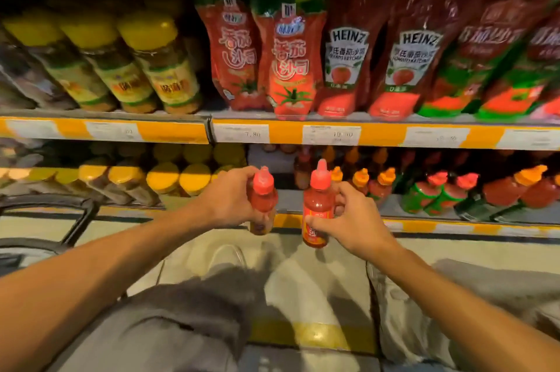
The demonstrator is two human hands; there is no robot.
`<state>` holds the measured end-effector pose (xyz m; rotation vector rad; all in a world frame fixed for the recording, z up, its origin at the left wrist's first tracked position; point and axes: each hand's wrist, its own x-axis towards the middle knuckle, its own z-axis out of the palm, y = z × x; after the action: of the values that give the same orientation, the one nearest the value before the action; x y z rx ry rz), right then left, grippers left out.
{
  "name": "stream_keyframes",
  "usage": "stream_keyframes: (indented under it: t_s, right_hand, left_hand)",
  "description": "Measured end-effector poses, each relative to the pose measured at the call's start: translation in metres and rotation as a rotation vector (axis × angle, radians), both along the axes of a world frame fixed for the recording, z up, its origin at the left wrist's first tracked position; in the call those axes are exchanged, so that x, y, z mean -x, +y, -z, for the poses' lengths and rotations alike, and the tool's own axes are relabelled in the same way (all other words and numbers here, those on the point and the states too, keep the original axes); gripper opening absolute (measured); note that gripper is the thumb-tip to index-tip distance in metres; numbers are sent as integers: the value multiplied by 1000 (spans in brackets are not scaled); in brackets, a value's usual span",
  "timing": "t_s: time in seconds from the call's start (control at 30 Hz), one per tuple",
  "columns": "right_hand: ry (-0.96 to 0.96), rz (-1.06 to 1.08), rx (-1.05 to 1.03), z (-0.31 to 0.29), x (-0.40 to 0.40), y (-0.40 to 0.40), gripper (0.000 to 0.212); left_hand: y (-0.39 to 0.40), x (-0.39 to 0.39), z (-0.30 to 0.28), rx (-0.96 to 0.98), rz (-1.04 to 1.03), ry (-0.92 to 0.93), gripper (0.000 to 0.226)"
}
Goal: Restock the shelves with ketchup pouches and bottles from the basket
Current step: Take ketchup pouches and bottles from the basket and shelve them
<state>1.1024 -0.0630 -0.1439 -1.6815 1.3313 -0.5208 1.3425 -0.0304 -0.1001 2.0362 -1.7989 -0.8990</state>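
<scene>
Two small ketchup bottles, one per hand, both upright in front of the lower shelf (303,201): left hand (230,199) grips the left bottle (263,199), right hand (353,220) grips the right bottle (318,208). Ketchup pouches (291,59) stand on the shelf above.

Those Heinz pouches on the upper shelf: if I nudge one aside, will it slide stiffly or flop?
The Heinz pouches look soft-sided and lean back against their neighbours, so one would probably flop or sag. The glossy film suggests slippery. Their narrow bases make tipping likely.
</scene>
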Motion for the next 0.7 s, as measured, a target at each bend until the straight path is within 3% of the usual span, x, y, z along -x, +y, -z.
stream_keyframes:
  t_s: [0.3,0.37,0.47,0.57,0.7]
  right_hand:
    - [-26,83,65,84,-28,-15,47]
    - [-36,68,49,91,-31,-17,45]
    - [-39,94,54,100,-39,-21,37]
    - [-69,154,52,104,-49,-24,25]
    - [-89,186,49,109,-59,-31,30]
  left_hand:
    - [-57,2,97,112,-148,31,59]
    - [-67,-1,104,104,-232,2,49]
    - [-83,-8,116,55,-320,-23,37]
    - [-99,-11,122,-11,-388,-31,45]
    - [-114,-7,134,-119,-374,-71,47]
